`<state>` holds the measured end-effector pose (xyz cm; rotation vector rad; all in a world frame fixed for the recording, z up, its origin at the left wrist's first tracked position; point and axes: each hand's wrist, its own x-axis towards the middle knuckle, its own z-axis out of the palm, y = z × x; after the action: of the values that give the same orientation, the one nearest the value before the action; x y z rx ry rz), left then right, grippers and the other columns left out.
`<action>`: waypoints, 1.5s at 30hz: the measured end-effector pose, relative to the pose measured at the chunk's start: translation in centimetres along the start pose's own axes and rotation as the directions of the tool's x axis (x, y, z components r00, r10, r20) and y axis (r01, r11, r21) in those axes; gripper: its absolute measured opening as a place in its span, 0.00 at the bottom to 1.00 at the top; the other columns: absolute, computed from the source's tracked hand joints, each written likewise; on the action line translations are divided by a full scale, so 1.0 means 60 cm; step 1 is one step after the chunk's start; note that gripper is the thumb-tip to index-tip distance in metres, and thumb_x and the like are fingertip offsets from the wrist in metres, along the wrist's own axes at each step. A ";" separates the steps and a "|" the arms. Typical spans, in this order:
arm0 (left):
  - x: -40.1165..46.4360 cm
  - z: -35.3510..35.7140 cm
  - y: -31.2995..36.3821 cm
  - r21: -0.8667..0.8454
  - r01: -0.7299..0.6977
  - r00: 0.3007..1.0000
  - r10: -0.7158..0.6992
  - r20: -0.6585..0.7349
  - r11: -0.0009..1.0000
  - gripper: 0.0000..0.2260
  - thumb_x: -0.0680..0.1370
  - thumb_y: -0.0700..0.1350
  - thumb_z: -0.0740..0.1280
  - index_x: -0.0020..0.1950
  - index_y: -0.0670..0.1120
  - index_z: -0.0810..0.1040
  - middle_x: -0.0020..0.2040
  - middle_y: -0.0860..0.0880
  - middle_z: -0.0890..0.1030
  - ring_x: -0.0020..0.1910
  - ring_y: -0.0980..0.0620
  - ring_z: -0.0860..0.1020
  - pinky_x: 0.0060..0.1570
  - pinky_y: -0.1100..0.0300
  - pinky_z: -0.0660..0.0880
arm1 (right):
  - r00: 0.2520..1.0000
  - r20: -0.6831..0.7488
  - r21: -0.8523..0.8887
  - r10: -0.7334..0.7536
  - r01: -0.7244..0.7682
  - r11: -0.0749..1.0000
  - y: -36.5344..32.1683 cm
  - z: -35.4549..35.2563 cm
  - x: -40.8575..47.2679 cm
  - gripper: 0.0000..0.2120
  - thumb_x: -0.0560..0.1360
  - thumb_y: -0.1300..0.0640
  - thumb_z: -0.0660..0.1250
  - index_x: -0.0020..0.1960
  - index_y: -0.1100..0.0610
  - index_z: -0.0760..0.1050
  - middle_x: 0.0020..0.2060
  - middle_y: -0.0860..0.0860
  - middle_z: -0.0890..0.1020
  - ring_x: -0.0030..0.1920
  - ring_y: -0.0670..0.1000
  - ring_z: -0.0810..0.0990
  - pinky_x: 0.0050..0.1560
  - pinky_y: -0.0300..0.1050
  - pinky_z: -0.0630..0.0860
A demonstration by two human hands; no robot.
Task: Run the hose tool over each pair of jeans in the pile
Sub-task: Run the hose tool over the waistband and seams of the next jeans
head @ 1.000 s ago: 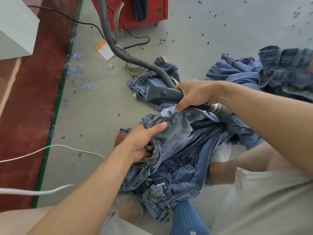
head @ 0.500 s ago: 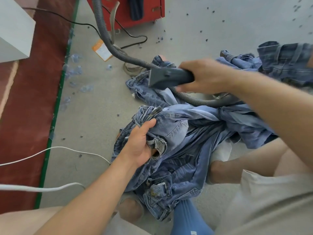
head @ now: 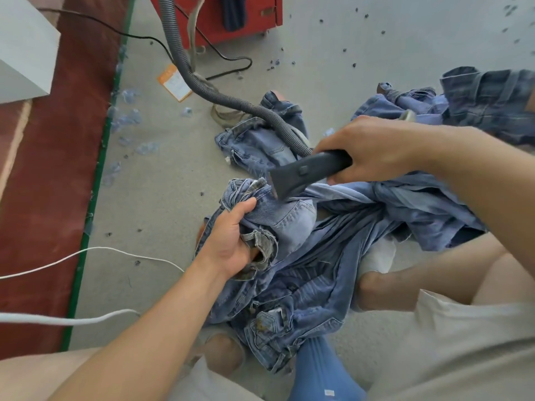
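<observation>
Colours and patterns on record: mostly blue denim on grey.
Jeans [head: 304, 256] faded mid-blue with paler worn patches and darker creases; hose tool [head: 304, 175] dark grey, its ribbed hose [head: 202, 88] the same grey; floor [head: 173, 198] pale grey with dark specks; mat [head: 43, 183] brick red, edged green; cabinet [head: 220, 18] red; cords [head: 58, 319] white; tag [head: 173, 82] orange and white.

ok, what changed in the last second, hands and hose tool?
The right hand lifted the hose tool off the jeans, then brought it back down, so its mouth now sits by the bunched waistband. No grip taken or released. The left hand still holds the same bunch of denim; the pile stayed put.
</observation>
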<state>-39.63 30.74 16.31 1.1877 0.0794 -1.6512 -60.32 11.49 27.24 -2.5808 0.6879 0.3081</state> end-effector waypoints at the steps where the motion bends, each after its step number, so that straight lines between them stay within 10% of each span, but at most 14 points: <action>1: -0.001 -0.001 0.001 0.002 0.001 1.000 -0.001 0.001 1.000 0.10 0.79 0.46 0.68 0.52 0.42 0.87 0.53 0.42 0.86 0.52 0.43 0.85 0.54 0.48 0.83 | 1.000 -0.027 0.027 0.006 -0.006 1.000 0.003 -0.004 0.000 0.12 0.74 0.46 0.74 0.56 0.43 0.79 0.36 0.38 0.80 0.41 0.36 0.77 0.40 0.41 0.72; 14: -0.010 0.012 0.012 0.100 -0.031 0.999 0.032 -0.012 0.995 0.21 0.77 0.46 0.70 0.66 0.35 0.79 0.61 0.35 0.81 0.60 0.38 0.80 0.68 0.41 0.74 | 0.998 -0.003 0.086 -0.057 0.057 0.995 -0.046 0.013 0.016 0.11 0.75 0.47 0.73 0.57 0.44 0.79 0.41 0.41 0.82 0.43 0.45 0.79 0.45 0.48 0.76; 22: -0.024 -0.040 0.084 0.441 0.107 0.992 -0.068 -0.104 0.891 0.22 0.84 0.58 0.59 0.66 0.42 0.79 0.59 0.41 0.85 0.57 0.43 0.85 0.51 0.48 0.83 | 0.991 -0.090 0.039 0.100 -0.096 0.995 -0.002 -0.017 -0.007 0.11 0.75 0.45 0.72 0.56 0.44 0.78 0.37 0.42 0.80 0.40 0.42 0.78 0.46 0.54 0.77; 28: -0.043 -0.072 0.104 0.217 0.094 0.996 -0.093 -0.016 0.972 0.31 0.80 0.66 0.56 0.70 0.45 0.78 0.65 0.39 0.82 0.64 0.40 0.81 0.52 0.44 0.83 | 0.998 -0.055 0.023 0.032 -0.031 0.999 -0.026 0.001 -0.010 0.12 0.75 0.47 0.73 0.57 0.42 0.78 0.36 0.40 0.80 0.39 0.39 0.77 0.39 0.34 0.70; 34: -0.055 -0.077 0.105 0.277 0.016 0.999 -0.005 -0.039 0.961 0.16 0.79 0.44 0.69 0.65 0.41 0.77 0.56 0.39 0.84 0.52 0.41 0.85 0.50 0.41 0.83 | 0.999 -0.045 0.032 0.022 -0.021 0.999 -0.034 0.000 -0.011 0.11 0.76 0.48 0.73 0.58 0.42 0.78 0.37 0.40 0.81 0.39 0.39 0.78 0.38 0.38 0.69; 40: -0.064 -0.069 0.104 0.175 -0.021 0.980 -0.015 0.198 0.984 0.19 0.85 0.49 0.57 0.74 0.47 0.73 0.69 0.39 0.78 0.65 0.41 0.81 0.56 0.41 0.81 | 0.997 -0.075 -0.018 0.012 -0.013 1.000 -0.051 0.005 -0.008 0.14 0.73 0.38 0.67 0.57 0.39 0.76 0.36 0.39 0.80 0.39 0.39 0.77 0.37 0.35 0.68; 45: -0.065 -0.056 0.089 0.189 0.009 0.907 -0.088 0.413 0.982 0.26 0.87 0.61 0.48 0.81 0.51 0.65 0.78 0.37 0.68 0.76 0.35 0.67 0.74 0.33 0.63 | 0.998 0.033 -0.146 -0.044 0.049 0.988 -0.102 0.028 0.021 0.12 0.77 0.37 0.65 0.54 0.43 0.74 0.41 0.42 0.79 0.41 0.47 0.78 0.44 0.52 0.78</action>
<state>-33.56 32.95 19.96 0.9418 -0.3241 -1.9578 -56.24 16.52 27.56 -2.7212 0.6144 0.3945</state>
